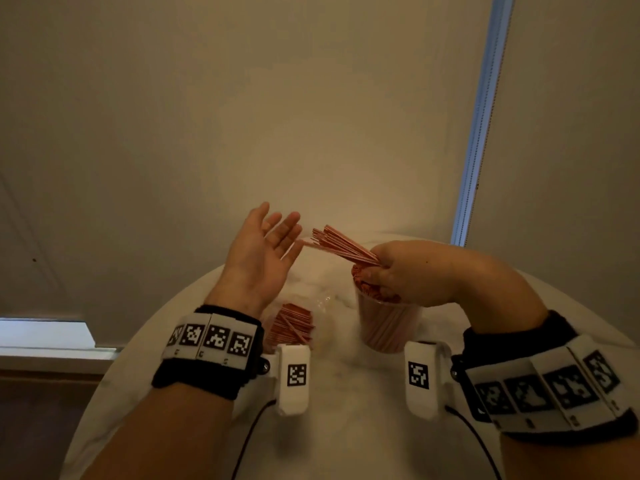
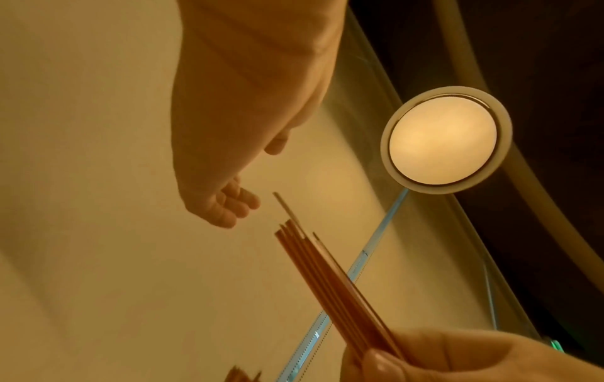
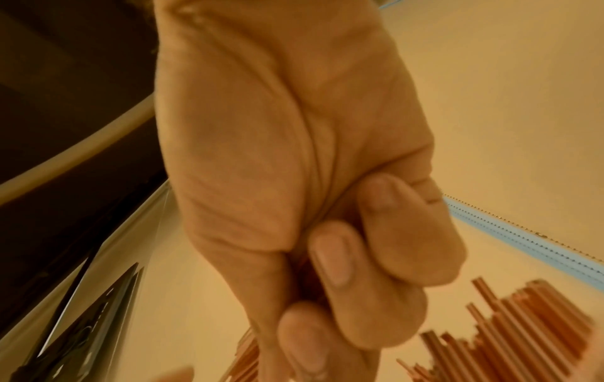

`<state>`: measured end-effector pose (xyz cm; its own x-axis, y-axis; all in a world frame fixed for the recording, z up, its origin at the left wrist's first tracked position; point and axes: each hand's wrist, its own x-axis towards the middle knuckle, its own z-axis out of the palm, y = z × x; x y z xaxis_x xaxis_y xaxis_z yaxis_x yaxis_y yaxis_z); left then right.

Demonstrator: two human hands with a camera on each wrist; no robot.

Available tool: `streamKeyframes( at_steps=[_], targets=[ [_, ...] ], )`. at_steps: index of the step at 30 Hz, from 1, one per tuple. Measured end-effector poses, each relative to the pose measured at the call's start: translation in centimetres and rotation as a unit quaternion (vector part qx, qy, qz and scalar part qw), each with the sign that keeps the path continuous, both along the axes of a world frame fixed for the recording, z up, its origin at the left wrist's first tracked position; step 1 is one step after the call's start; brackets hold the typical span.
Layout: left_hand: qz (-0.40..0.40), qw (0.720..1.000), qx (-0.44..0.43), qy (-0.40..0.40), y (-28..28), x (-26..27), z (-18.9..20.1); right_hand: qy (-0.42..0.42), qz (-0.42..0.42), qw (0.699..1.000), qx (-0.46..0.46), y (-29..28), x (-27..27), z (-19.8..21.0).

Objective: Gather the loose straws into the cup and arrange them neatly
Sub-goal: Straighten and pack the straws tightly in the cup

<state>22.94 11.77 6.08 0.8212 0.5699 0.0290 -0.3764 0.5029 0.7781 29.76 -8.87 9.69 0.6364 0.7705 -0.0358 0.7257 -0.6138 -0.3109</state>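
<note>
Fanning straws (image 1: 341, 245) from right fist (image 1: 403, 275)

The straws (image 1: 341, 247) are red with thin white stripes; so are those standing in the clear cup (image 1: 388, 327) and the loose pile (image 1: 291, 323). The table (image 1: 346, 427) is white. The wristbands (image 1: 211, 337) are black, carrying white tags with black square-code patterns. The wall (image 1: 242, 116) is cream, with a pale blue strip (image 1: 481, 123) at far right.
</note>
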Motion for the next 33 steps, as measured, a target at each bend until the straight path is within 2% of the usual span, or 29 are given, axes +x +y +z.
streamKeyframes(
  at_steps=[3,6,8,15,20,24,27,31,33],
  targets=[
    [-0.012,0.993,0.109,0.035,-0.6,0.8,1.2,-0.008,0.009,1.000,-0.004,0.0,-0.2,0.0],
    [-0.024,0.973,0.219,0.074,-1.4,1.2,1.6,-0.015,0.010,1.000,0.007,0.2,-0.4,0.2],
    [-0.035,0.960,0.263,0.095,-2.0,1.3,1.4,-0.011,0.006,1.000,0.023,0.4,-0.5,0.4],
    [-0.046,0.932,0.345,0.104,-2.8,0.9,1.3,-0.001,-0.002,1.000,0.011,0.6,-0.9,0.4],
    [-0.012,0.884,0.440,0.156,-2.1,0.8,1.1,-0.003,-0.010,1.000,0.008,0.1,-0.7,0.6],
    [0.043,0.856,0.505,0.102,-2.5,1.1,0.9,-0.006,-0.005,1.000,0.001,1.3,-1.0,-0.1],
    [0.071,0.842,0.529,0.077,-2.8,1.1,1.1,-0.024,-0.026,0.999,0.038,2.0,-0.7,-0.5],
    [0.088,0.808,0.577,0.083,-2.9,0.8,1.0,-0.037,-0.041,0.995,0.088,1.7,0.0,-0.5],
    [0.116,0.809,0.569,0.086,-2.9,1.1,0.8,-0.035,-0.039,0.992,0.112,1.6,0.1,-0.4]
  ],
)
